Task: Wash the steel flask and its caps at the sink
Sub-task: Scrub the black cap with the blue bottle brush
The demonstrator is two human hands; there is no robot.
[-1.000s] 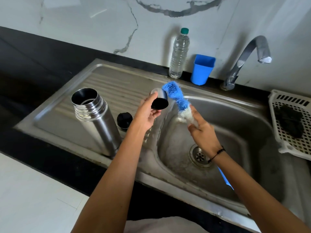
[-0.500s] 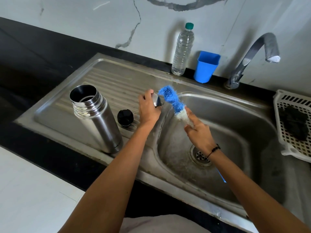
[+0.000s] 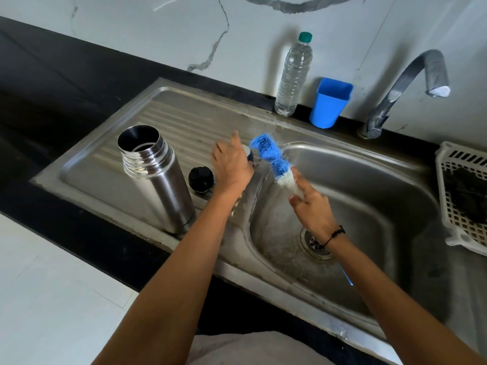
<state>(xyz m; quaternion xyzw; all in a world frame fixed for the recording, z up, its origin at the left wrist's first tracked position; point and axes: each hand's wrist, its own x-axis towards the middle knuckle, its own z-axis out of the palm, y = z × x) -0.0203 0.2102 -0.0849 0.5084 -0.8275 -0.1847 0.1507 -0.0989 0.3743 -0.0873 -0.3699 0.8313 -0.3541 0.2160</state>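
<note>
The steel flask [image 3: 158, 180] stands open-mouthed and upright on the sink's ribbed drainboard [image 3: 179, 122], near its front edge, with bare ribbed steel behind it. The black inner cap [image 3: 200, 179] sits just right of it. The left hand [image 3: 232, 164] has come down since half a second ago; its grip curls over the steel outer cap [image 3: 249, 154] at the basin's left rim. The right hand [image 3: 312, 206] grips the blue bottle brush [image 3: 271, 156], bristles touching that cap. The white basket [image 3: 458, 206] at the right edge holds something dark.
</note>
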